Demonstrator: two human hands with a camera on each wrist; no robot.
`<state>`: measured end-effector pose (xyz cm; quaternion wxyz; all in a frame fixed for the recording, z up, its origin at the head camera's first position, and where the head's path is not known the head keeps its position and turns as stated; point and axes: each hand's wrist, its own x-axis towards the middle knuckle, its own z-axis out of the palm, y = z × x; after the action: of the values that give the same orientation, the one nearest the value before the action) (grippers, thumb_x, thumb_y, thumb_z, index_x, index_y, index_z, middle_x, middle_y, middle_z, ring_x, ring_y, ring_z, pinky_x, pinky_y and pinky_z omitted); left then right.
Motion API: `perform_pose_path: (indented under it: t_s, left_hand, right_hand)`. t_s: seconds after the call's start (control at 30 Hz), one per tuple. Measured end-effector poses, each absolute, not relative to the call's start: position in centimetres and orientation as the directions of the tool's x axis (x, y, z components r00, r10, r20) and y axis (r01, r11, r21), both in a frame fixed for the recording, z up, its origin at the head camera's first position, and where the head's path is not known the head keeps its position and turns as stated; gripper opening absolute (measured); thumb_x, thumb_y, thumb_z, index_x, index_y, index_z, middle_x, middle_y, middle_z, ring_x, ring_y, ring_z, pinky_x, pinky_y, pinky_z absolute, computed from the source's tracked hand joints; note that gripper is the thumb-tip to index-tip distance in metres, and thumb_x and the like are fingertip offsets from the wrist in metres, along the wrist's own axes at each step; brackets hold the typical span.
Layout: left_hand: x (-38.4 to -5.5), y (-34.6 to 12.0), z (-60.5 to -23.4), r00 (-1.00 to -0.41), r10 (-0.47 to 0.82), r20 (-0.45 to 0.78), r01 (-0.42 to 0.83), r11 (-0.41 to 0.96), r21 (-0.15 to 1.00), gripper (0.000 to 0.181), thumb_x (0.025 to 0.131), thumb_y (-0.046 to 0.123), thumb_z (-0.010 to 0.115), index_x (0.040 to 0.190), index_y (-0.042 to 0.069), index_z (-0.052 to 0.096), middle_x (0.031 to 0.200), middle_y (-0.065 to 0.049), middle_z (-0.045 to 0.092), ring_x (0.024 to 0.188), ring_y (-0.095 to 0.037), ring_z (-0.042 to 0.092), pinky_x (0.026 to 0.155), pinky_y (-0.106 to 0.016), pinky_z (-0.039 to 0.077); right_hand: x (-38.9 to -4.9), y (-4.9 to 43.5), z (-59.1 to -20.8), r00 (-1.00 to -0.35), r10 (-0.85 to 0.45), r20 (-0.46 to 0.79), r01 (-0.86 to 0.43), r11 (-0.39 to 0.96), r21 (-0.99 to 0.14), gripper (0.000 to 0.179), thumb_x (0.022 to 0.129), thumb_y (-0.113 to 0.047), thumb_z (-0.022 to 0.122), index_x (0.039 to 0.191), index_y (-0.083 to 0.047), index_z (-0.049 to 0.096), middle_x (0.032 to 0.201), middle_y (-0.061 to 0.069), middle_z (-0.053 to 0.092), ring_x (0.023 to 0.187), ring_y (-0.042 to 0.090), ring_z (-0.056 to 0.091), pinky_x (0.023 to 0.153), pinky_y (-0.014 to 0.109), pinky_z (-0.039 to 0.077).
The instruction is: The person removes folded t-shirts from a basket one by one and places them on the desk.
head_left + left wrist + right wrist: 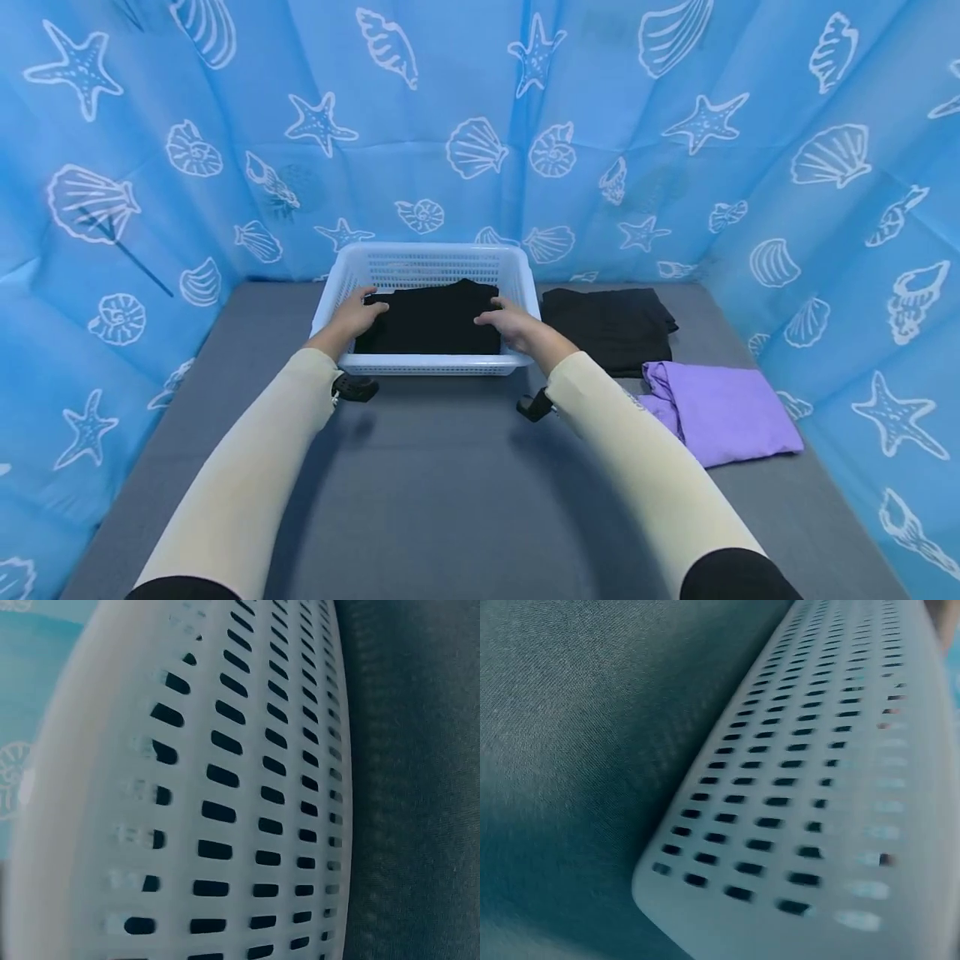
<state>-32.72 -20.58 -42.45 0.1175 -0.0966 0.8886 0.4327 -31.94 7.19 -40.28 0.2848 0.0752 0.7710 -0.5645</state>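
A white slotted plastic laundry basket (431, 361) stands at the far side of the table. Inside it lies a folded black garment (427, 321). My left hand (356, 317) reaches over the near left part of the rim, thumb and forefinger spread at the garment's left edge. At its right edge is my right hand (513, 323), with thumb and forefinger likewise apart. The other fingers of both hands are mostly hidden. Both wrist views are filled by the basket's slotted wall (247, 780), seen at the right wrist as a slanting side (780, 780).
Right of the basket lies another folded black garment (607, 329). A folded purple garment (727, 412) is in front of it, overlapping its near corner. The grey tabletop (450, 483) extends toward me. Blue shell-print curtains (480, 125) enclose the back and sides.
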Motion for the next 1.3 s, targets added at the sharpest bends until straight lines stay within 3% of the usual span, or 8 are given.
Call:
perform_pose_path:
  t_s: [0.23, 0.47, 0.9, 1.3]
  left_hand:
    - [-33.8, -20.6, -43.8, -0.918, -0.089, -0.387, -0.349, 0.645, 0.68, 0.069, 0.101, 0.022, 0.054, 0.158, 0.007, 0.018, 0.162, -0.022, 0.015, 0.148, -0.039, 0.018, 0.119, -0.052, 0.021]
    - [-34.0, -20.7, -44.4, -0.915, -0.098, -0.392, -0.359, 0.641, 0.678, 0.073, 0.097, 0.013, 0.062, 0.158, 0.01, 0.022, 0.161, -0.022, 0.019, 0.147, -0.039, 0.022, 0.12, -0.052, 0.02]
    - [-34.7, -20.7, -44.7, -0.9, -0.06, -0.431, -0.396, 0.525, 0.754, 0.068, 0.094, 0.009, 0.064, 0.155, 0.017, 0.033, 0.154, -0.021, 0.032, 0.134, -0.039, 0.042, 0.113, -0.051, 0.035]
    - [-34.5, -20.8, -44.7, -0.899, -0.05, -0.434, -0.393, 0.525, 0.755, 0.066, 0.094, 0.013, 0.061, 0.154, 0.018, 0.035, 0.157, -0.02, 0.028, 0.128, -0.038, 0.045, 0.11, -0.05, 0.036]
  right_hand:
    - [-32.7, 6.5, -41.7, -0.838, -0.136, -0.529, 0.443, 0.397, -0.804, 0.075, 0.097, -0.012, 0.06, 0.159, -0.019, 0.018, 0.164, 0.014, 0.015, 0.149, 0.037, 0.018, 0.117, 0.056, 0.025]
    - [-33.3, 6.2, -42.4, -0.84, -0.133, -0.527, 0.431, 0.426, -0.795, 0.071, 0.096, -0.011, 0.06, 0.157, -0.018, 0.025, 0.163, 0.015, 0.017, 0.148, 0.036, 0.02, 0.117, 0.054, 0.025]
    - [-34.1, 6.0, -42.9, -0.82, -0.103, -0.562, 0.474, 0.427, -0.77, 0.065, 0.096, -0.008, 0.061, 0.154, -0.023, 0.035, 0.161, 0.015, 0.025, 0.147, 0.035, 0.025, 0.115, 0.057, 0.028]
    - [-34.2, 5.9, -42.9, -0.803, -0.135, -0.581, 0.515, 0.335, -0.789, 0.068, 0.093, -0.001, 0.062, 0.152, -0.024, 0.039, 0.161, 0.013, 0.023, 0.147, 0.035, 0.026, 0.116, 0.055, 0.028]
